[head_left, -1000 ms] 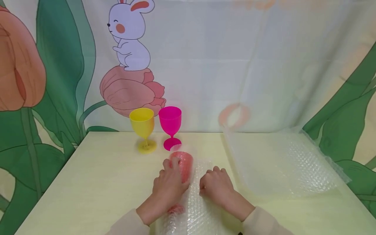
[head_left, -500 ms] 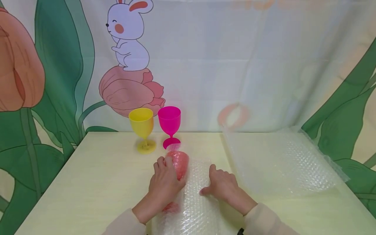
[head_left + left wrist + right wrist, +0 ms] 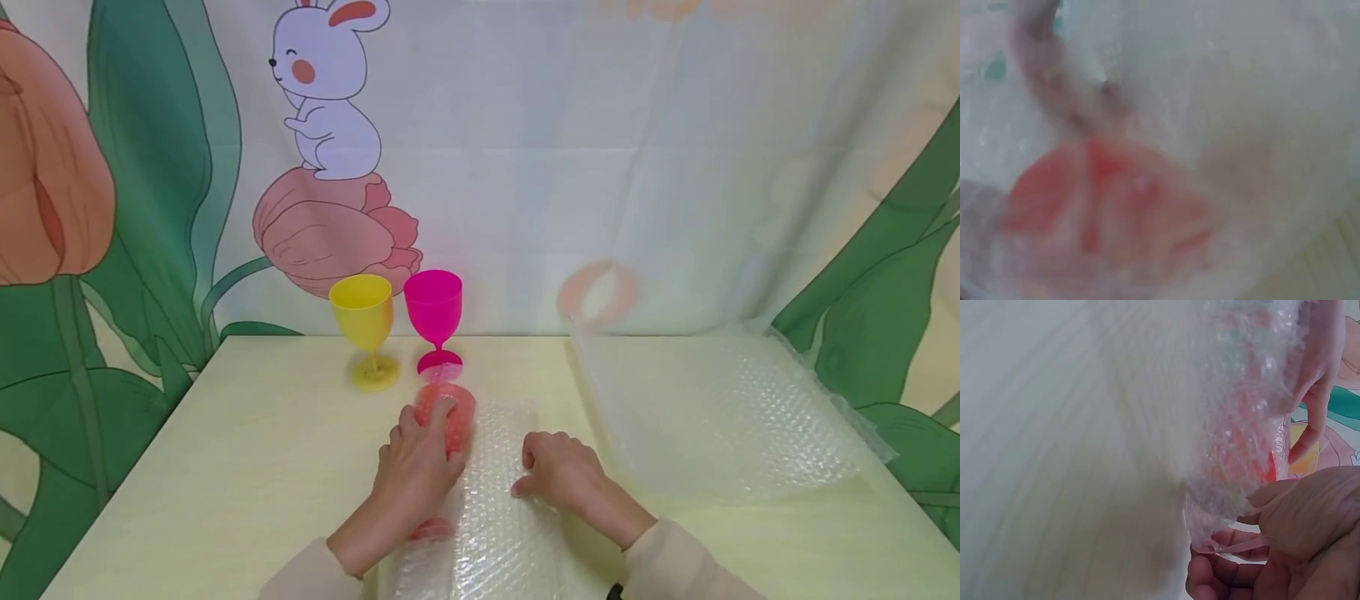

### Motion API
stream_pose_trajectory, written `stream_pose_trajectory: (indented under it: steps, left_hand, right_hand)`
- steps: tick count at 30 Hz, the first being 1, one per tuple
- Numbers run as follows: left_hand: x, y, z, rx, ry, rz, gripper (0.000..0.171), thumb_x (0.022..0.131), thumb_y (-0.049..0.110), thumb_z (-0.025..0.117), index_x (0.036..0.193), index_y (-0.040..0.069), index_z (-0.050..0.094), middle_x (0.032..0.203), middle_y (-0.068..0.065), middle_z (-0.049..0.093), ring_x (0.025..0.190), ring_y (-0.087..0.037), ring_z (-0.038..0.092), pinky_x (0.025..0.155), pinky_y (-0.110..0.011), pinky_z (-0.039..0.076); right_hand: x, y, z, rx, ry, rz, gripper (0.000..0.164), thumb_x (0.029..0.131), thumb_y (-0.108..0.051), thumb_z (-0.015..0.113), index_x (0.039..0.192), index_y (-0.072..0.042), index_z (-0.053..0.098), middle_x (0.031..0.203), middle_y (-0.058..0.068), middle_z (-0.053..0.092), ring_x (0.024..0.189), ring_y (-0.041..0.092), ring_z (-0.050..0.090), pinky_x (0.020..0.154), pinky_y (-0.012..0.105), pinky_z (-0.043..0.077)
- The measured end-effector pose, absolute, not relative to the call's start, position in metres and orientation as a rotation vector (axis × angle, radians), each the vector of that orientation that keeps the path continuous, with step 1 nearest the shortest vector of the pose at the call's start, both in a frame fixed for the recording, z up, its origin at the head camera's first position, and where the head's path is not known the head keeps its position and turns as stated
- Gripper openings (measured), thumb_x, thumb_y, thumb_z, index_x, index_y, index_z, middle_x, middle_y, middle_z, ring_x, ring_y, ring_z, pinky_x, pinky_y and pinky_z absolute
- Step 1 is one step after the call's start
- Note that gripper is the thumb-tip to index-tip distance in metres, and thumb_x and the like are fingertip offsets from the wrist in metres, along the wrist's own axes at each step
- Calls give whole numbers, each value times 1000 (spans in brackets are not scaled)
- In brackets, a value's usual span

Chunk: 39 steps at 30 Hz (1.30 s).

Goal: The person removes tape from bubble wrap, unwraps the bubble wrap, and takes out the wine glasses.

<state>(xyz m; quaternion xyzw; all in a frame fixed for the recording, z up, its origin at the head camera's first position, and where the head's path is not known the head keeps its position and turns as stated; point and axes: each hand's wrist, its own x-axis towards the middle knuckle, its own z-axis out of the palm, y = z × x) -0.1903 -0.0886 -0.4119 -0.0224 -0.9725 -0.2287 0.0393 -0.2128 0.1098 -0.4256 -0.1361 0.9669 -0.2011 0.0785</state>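
A red goblet (image 3: 459, 425) lies on its side, partly covered by bubble wrap (image 3: 502, 500), its bowl pointing away from me. My left hand (image 3: 415, 471) grips the bowl through the wrap, thumb on the right and fingers over the top and left. In the blurred left wrist view, the red of the goblet (image 3: 1054, 194) shows through the cloudy film. To the right, my right hand (image 3: 566, 477) pinches the free edge of the sheet. From the right wrist, the thumb and curled fingers of this hand (image 3: 1297, 537) are seen around the wrap's edge (image 3: 1229, 450).
A yellow goblet (image 3: 363, 317) and a magenta goblet (image 3: 435, 312) stand upright at the back of the pale table (image 3: 262, 450). Another bubble wrap sheet (image 3: 697, 425) lies flat at the right, reaching the table's edge. A printed cloth (image 3: 510, 167) hangs behind.
My left hand and the wrapped red goblet have shifted slightly left. More of the flat wrap shows between the hands. The right hand's fingers extended, then curled again at the sheet's edge.
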Motion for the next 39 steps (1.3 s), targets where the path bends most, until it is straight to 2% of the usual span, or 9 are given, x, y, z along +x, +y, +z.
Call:
stream_pose_trajectory:
  steps: [9,15,18,21,26,30,35,39]
  left_hand:
    - [-188,-94,-411,-105,-3014,-604,67,89,34,79,146,18,48,120,-24,49,99,-37,56,81,-54,51]
    - [-189,-94,-412,-111,-3005,-609,68,90,33,80,147,17,46,122,-26,48,98,-38,57,76,-50,53]
    - [-189,-95,-413,-85,-2990,-685,72,88,29,83,148,14,45,139,-31,39,107,-43,56,75,-51,58]
    - [-189,-96,-413,-67,-2964,-773,74,87,24,84,148,11,45,148,-32,28,114,-47,54,75,-54,60]
    - [-189,-100,-412,-58,-2960,-843,75,86,19,85,147,9,43,139,-29,32,110,-44,52,76,-52,60]
    - [-188,-103,-412,-25,-2977,-888,77,86,17,85,148,9,40,139,-30,34,112,-44,52,78,-55,59]
    - [-187,-104,-411,-9,-2963,-938,79,84,13,85,148,8,38,139,-30,34,112,-45,53,81,-56,58]
    - [-184,-109,-410,11,-2950,-1007,76,87,13,82,148,6,37,140,-30,35,112,-45,54,84,-56,57]
  right_hand:
    - [-214,109,-426,-376,2902,-590,35,75,-29,93,80,-14,62,73,-3,59,65,18,55,57,34,42]
    - [-214,110,-427,-396,2924,-608,34,73,-27,94,79,-14,64,75,-4,61,66,16,55,57,34,44]
    - [-214,108,-427,-397,2923,-613,35,73,-26,94,74,-14,61,71,-4,56,64,16,50,55,32,40]
    - [-213,107,-428,-389,2913,-622,41,74,-23,93,65,-14,54,63,-5,44,60,14,41,52,30,32]
    - [-213,106,-430,-372,2898,-641,55,75,-20,92,57,-16,40,59,-6,26,58,12,27,51,29,22]
    - [-213,105,-431,-355,2890,-647,56,75,-19,92,57,-16,38,59,-5,25,58,12,26,51,29,21]
    - [-211,105,-429,-348,2896,-659,50,75,-18,92,60,-15,44,62,-5,28,59,13,29,52,29,23]
    - [-210,105,-427,-362,2901,-672,55,74,-16,92,60,-16,39,62,-6,26,59,12,26,52,28,20]
